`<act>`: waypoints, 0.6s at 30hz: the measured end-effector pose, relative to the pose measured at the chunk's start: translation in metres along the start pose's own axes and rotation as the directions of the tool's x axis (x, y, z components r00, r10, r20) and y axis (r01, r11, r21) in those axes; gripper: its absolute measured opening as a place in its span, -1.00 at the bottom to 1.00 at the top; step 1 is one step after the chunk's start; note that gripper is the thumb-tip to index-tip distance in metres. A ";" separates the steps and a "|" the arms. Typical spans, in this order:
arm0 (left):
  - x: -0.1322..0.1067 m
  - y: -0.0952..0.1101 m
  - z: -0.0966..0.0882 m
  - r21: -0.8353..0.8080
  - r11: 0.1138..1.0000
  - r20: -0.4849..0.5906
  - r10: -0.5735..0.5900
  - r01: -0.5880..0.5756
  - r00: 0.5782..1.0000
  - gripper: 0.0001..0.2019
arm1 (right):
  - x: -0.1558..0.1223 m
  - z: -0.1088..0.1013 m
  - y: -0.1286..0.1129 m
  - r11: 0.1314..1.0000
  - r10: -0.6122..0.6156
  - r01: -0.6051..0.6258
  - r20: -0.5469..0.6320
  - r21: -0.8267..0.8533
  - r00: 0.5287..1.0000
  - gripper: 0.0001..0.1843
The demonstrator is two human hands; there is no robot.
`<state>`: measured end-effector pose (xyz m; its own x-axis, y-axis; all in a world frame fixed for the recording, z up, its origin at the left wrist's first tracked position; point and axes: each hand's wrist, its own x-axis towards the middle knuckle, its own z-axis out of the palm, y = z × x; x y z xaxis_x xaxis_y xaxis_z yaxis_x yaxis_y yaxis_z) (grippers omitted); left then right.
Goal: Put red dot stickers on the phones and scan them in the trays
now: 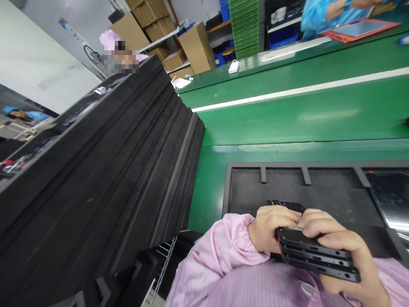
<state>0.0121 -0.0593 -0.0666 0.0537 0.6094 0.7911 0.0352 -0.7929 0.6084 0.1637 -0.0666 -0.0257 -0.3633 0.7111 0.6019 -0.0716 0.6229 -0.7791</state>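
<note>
A stack of dark smartphones (315, 255) is held low in front of my chest, their edges with ports facing me. My right hand (347, 247) wraps round the right end of the stack, its fingers curled over the top. On the left side, my left hand (271, 226) grips the stack, with fingers bent over the upper phone and close to the right fingertips. Just beyond the fingers, a dark phone part with camera lenses (287, 206) shows; whether it belongs to the same stack I cannot tell. The hands are over the near edge of a black foam tray (246, 187).
In the tray's right compartment lies a phone (391, 198), screen up. A tall stack of black trays (128, 162) leans into view on the left. Across the green bench (287, 119) are a small white box (234, 66), a red-edged tablet (361, 29) and a co-worker's blue sleeve (315, 17).
</note>
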 end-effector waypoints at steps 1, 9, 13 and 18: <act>-0.001 -0.002 0.000 0.002 1.000 0.001 0.011 -0.011 1.000 -0.73 | 0.000 0.000 0.000 1.000 0.009 -0.009 0.000 -0.002 1.000 -0.65; 0.028 -0.001 -0.029 0.153 0.987 0.497 -0.027 -0.057 0.868 -0.76 | 0.003 -0.015 -0.004 0.995 0.097 -0.097 0.029 -0.010 0.995 -0.67; 0.076 0.012 -0.035 0.312 0.932 0.743 -0.118 -0.186 0.659 -0.77 | 0.013 -0.039 -0.005 0.980 0.146 -0.152 0.052 0.127 0.988 -0.68; 0.108 0.003 -0.015 0.352 0.779 0.929 -0.225 -0.519 0.292 -0.77 | 0.055 -0.044 0.020 0.841 0.526 -0.541 -0.228 0.000 0.819 -0.64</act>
<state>0.0030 0.0038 0.0219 0.9353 0.3522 0.0347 0.3508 -0.9356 0.0411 0.1837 -0.0010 -0.0003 -0.1232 0.9847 0.1228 0.1360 0.1394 -0.9809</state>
